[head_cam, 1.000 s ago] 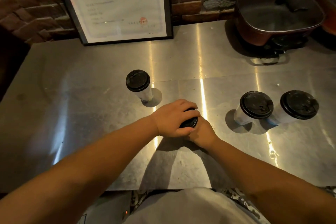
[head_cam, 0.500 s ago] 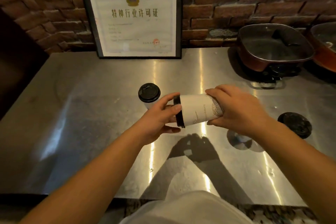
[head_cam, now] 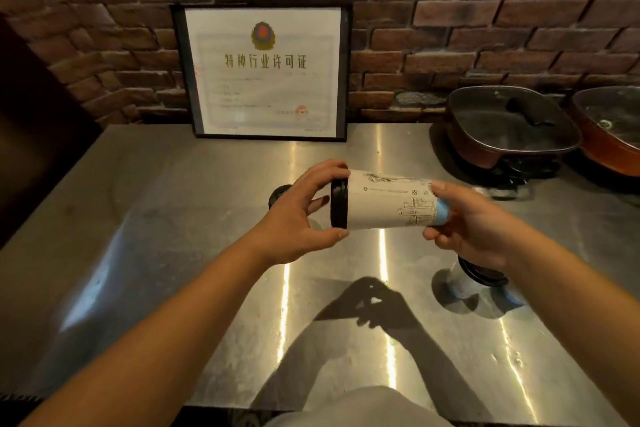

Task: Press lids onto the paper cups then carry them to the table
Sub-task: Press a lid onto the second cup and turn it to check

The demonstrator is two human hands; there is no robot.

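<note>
I have one paper cup point(head_cam: 384, 199) held sideways above the counter point(head_cam: 173, 253). My right hand point(head_cam: 474, 229) grips its base, and my left hand point(head_cam: 294, 218) has its fingers point(head_cam: 325, 168) curled around the black lid point(head_cam: 339, 204), which looks fully seated. Just beyond my left fingers a second lidded cup point(head_cam: 280, 194) stands on the counter; below my right fingers a third lidded cup point(head_cam: 479, 276) stands partly hidden. By my reckoning the lidding is about finished, while carrying to the table is not yet done.
</note>
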